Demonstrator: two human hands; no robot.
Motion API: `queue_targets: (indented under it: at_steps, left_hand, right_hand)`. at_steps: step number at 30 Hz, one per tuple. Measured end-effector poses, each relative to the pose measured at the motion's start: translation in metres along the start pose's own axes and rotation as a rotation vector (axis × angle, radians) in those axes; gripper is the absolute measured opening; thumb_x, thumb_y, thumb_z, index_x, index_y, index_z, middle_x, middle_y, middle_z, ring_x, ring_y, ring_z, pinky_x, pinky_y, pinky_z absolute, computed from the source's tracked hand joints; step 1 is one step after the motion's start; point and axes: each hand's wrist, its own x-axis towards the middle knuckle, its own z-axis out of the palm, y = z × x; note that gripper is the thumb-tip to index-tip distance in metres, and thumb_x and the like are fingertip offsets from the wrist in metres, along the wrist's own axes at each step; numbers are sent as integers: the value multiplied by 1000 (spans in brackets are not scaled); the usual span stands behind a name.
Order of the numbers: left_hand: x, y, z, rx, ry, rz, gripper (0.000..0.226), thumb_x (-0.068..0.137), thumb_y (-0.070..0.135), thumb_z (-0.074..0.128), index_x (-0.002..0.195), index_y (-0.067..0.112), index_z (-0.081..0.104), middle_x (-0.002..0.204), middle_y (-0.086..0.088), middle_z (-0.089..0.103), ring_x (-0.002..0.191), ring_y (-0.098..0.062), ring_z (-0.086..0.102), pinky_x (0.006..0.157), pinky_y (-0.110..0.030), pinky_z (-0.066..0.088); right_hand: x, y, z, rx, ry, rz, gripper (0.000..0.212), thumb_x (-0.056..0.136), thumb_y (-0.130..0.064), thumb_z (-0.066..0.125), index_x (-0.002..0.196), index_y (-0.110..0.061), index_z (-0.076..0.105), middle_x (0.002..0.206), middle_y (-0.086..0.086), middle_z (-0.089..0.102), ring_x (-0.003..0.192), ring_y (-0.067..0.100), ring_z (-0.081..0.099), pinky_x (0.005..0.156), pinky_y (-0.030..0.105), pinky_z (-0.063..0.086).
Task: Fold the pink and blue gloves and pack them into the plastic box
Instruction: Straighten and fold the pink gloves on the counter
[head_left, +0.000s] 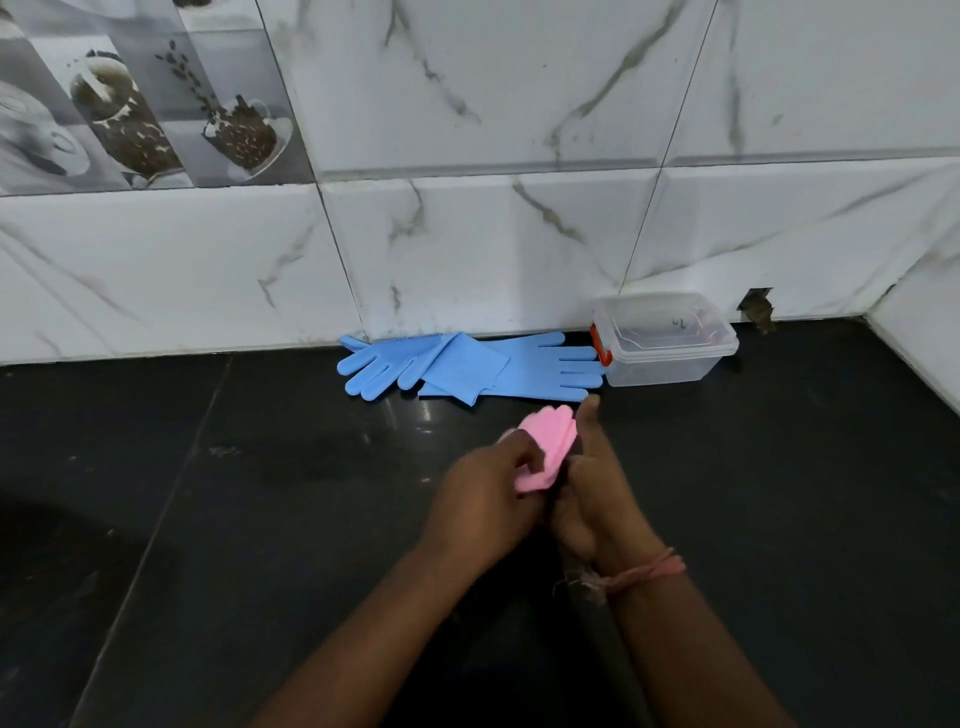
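Note:
A folded bundle of pink glove sits between my two hands above the black counter. My left hand grips its left side with curled fingers. My right hand presses against its right side, thumb pointing up; its fingers are hidden. Two blue gloves lie flat against the wall, overlapping, one with fingers pointing left, the other with fingers pointing right. A clear plastic box with an orange latch stands just right of them, its clear lid resting on top.
The black counter stretches left and right of my hands. A white marble-tiled wall rises behind the gloves and box, and turns forward at the far right. A small hole in the wall is right of the box.

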Motion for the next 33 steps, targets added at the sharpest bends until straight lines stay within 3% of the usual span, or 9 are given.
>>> queue_targets:
  at_steps: [2,4,7,9,12,15,19,25,33]
  left_hand:
    - [1,12,5,190,-27,208,14,85,38,69,92,38,58,91,14,70,82,0,61,76,-24,55]
    - [-4,17,13,112,-165,196,21,83,46,71,98,38,59,102,18,70,93,2,61,87,-26,55]
    - [-13,14,24,-228,11,-74,31,76,62,67,90,35,60,111,28,67,105,7,60,88,-24,52]
    - [-8,3,27,-473,181,-356,46,74,68,66,91,26,66,110,13,74,100,-5,68,86,-29,53]
    - [7,-8,33,-833,-177,-851,78,71,77,74,111,11,75,113,-17,76,98,-23,71,90,-39,56]
    - [20,-16,55,-1162,-314,-969,55,82,49,82,121,11,76,121,-16,76,116,-33,71,104,-56,53]
    - [44,-9,93,-1019,-309,-947,43,86,24,82,121,2,71,108,-14,80,94,-26,78,91,-47,61]
    - [86,30,152,-996,-207,-872,42,86,-2,78,125,-2,62,118,-20,74,105,-35,74,96,-54,58]
    - [115,36,190,-665,4,-844,55,82,-4,81,132,7,60,133,-14,64,115,-28,63,102,-44,55]
  right_hand:
    - [2,-12,-20,2,-242,311,44,85,-56,71,109,-20,78,115,8,75,104,27,74,82,41,58]
    - [11,-9,-52,-71,-230,295,37,90,-41,71,119,-17,71,105,8,79,93,27,78,74,42,62]
    - [17,-7,-76,-35,-243,220,31,96,-26,64,127,-18,64,113,9,77,100,32,75,79,51,62]
    - [19,-11,-95,-23,-310,230,44,92,-23,68,134,-14,60,122,13,73,110,34,72,86,52,60]
    - [22,-18,-124,-37,-375,333,47,87,-29,73,132,-19,62,125,12,72,112,35,71,87,54,59]
    - [26,-19,-144,-188,-337,371,46,90,-28,72,134,-18,60,124,11,73,112,34,70,93,55,58]
    - [39,-25,-152,-771,-120,252,42,99,-31,60,138,-15,55,129,3,65,113,21,62,102,44,51]
    - [92,-44,-170,-796,175,29,28,103,-25,54,125,-13,64,120,5,67,101,17,58,90,36,47]
    - [135,-33,-195,-1060,257,-125,24,99,-18,59,122,-12,64,120,9,68,113,26,63,89,33,45]
